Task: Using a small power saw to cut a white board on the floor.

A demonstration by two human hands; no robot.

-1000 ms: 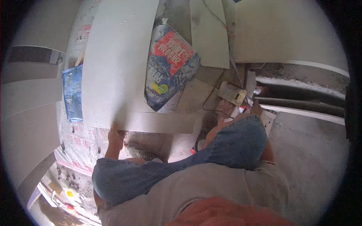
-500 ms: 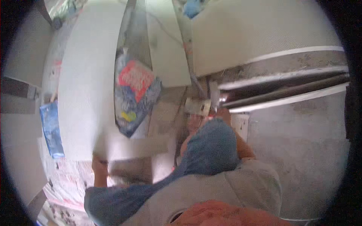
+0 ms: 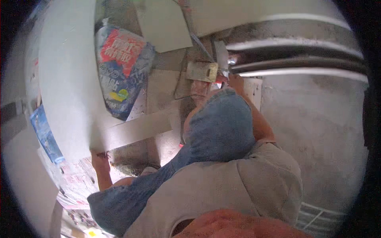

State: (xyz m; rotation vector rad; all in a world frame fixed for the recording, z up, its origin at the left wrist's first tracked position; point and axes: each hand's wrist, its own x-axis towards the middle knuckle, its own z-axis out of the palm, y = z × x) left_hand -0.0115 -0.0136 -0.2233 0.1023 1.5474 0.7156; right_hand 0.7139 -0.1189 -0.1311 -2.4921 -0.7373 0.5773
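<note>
The left hand is at the near edge of a long pale board, which stretches away beyond its fingers; they meet the edge, but shadow and blur hide how far they curl, so I cannot tell whether they grip it. A narrow pale strip runs rightward from just beside those fingers. Left of them and slightly farther off lies a crumpled blue sheet, and well beyond them, a little to the right, a dark blue bag with a red panel. The right hand is beyond the bent denim-clad knee, its fingers close to a small red-and-white piece; whether they are closed on it I cannot tell. Just left of these fingers is a pale slotted block. A dark pale-edged gap extends to their right, with a grey slab nearer the body.
</note>
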